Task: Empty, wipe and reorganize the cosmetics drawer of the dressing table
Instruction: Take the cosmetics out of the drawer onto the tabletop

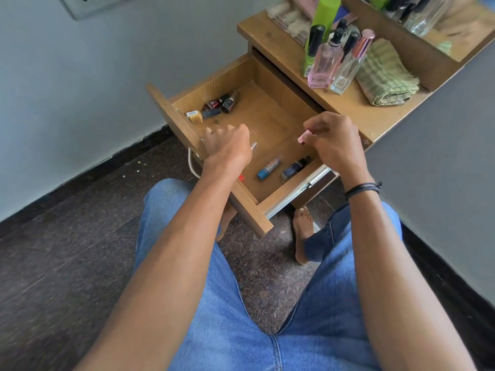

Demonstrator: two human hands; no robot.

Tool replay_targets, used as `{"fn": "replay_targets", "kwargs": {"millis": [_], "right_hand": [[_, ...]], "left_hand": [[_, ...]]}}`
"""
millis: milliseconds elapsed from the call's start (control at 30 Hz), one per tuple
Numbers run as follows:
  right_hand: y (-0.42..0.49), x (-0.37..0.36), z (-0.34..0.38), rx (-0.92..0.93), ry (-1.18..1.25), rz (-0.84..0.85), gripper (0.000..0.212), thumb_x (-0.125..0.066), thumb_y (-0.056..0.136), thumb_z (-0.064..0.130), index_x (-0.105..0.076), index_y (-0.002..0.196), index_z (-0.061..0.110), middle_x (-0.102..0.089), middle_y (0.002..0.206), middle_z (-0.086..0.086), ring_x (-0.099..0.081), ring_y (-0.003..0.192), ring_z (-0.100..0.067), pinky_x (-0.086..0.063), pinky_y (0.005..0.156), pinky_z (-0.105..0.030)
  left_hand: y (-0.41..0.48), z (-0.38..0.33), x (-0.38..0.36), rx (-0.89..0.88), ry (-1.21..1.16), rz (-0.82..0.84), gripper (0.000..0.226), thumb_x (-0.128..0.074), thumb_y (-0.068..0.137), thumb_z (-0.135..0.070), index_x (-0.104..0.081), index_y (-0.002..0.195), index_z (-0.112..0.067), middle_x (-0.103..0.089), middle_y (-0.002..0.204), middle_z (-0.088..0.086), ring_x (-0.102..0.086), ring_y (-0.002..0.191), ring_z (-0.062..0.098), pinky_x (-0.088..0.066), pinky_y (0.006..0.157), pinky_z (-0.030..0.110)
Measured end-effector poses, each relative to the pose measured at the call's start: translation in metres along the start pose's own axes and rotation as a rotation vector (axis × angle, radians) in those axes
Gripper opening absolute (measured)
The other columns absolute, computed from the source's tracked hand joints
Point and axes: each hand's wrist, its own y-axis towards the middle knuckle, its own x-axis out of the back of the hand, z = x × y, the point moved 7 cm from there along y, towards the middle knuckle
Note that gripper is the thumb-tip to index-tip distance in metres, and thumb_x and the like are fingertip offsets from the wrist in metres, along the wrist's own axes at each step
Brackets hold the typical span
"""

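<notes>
While the wooden drawer [214,84] of the dressing table [356,113] stands pulled far out, both hands are held over its inside. The right hand [334,140] is raised above the drawer. Its fingers are curled, and a pink tube [304,136] is pinched between thumb and fingertips, clear of the drawer floor. A black band [361,188] is worn on that wrist.

The left hand [227,144] is lowered beside the drawer front, knuckles up and fingers bent downward. A slim clear item [253,145] shows at its thumb side, but whether it is gripped cannot be told.

A cluster of small bottles [219,105] is left in the drawer corner at the upper left of the view, against the drawer front. Nearer the person, a blue-capped tube [268,169] and a dark bottle [294,168] lie on their sides. These 2 are close together, the bottle against the side wall with the metal runner. A red cap [242,178] is seen just beside the left forearm.

On the table top, a pink glass bottle [321,65] and a clear bottle [347,70] are stood upright in front of a green can [322,20]. A folded green cloth [385,76] is laid just beside them.
</notes>
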Motion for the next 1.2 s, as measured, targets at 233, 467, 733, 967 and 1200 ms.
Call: {"fn": "replay_targets", "kwargs": {"millis": [233, 467, 733, 967, 1200], "right_hand": [[-0.002, -0.004, 0.002, 0.084, -0.291, 0.009, 0.028, -0.062, 0.093, 0.001, -0.073, 0.114, 0.016, -0.075, 0.107, -0.004, -0.069, 0.100, -0.024, -0.058, 0.091, -0.042], [-0.004, -0.015, 0.006, 0.149, -0.428, -0.002, 0.025, -0.060, 0.090, 0.002, -0.073, 0.108, 0.012, -0.074, 0.104, -0.010, -0.066, 0.102, -0.033, -0.054, 0.088, -0.044], [-0.004, -0.012, 0.005, 0.159, -0.386, -0.035, 0.022, -0.061, 0.093, 0.006, -0.073, 0.107, 0.015, -0.074, 0.107, -0.006, -0.065, 0.103, -0.028, -0.053, 0.085, -0.038], [-0.004, -0.003, 0.001, 0.114, -0.252, -0.064, 0.025, -0.063, 0.094, 0.003, -0.072, 0.109, 0.019, -0.074, 0.102, 0.002, -0.068, 0.099, -0.019, -0.057, 0.089, -0.041], [-0.006, -0.001, 0.001, 0.120, -0.213, -0.092, 0.023, -0.065, 0.095, 0.007, -0.072, 0.112, 0.020, -0.073, 0.102, 0.005, -0.068, 0.101, -0.017, -0.056, 0.089, -0.036]], "left_hand": [[-0.004, -0.026, 0.000, -0.187, -0.261, -0.009, 0.044, -0.074, 0.088, -0.029, -0.058, 0.128, -0.018, -0.060, 0.126, 0.003, -0.059, 0.111, 0.023, -0.045, 0.088, 0.037], [-0.031, -0.088, -0.014, -0.396, -0.216, 0.018, 0.018, -0.061, 0.091, -0.008, -0.063, 0.109, -0.009, -0.062, 0.102, 0.011, -0.063, 0.092, 0.032, -0.041, 0.065, 0.037], [-0.029, -0.084, -0.018, -0.372, -0.186, 0.063, 0.008, -0.062, 0.092, -0.007, -0.061, 0.100, -0.010, -0.045, 0.077, 0.006, -0.051, 0.074, 0.027, -0.039, 0.060, 0.037], [-0.022, -0.080, -0.023, -0.316, -0.261, 0.083, 0.011, -0.066, 0.091, -0.016, -0.061, 0.100, -0.012, -0.046, 0.077, 0.004, -0.051, 0.075, 0.026, -0.037, 0.058, 0.035], [-0.018, -0.064, -0.017, -0.198, -0.365, 0.031, 0.014, -0.067, 0.094, -0.021, -0.055, 0.096, -0.016, -0.048, 0.077, 0.001, -0.051, 0.069, 0.020, -0.027, 0.046, 0.024]]}}
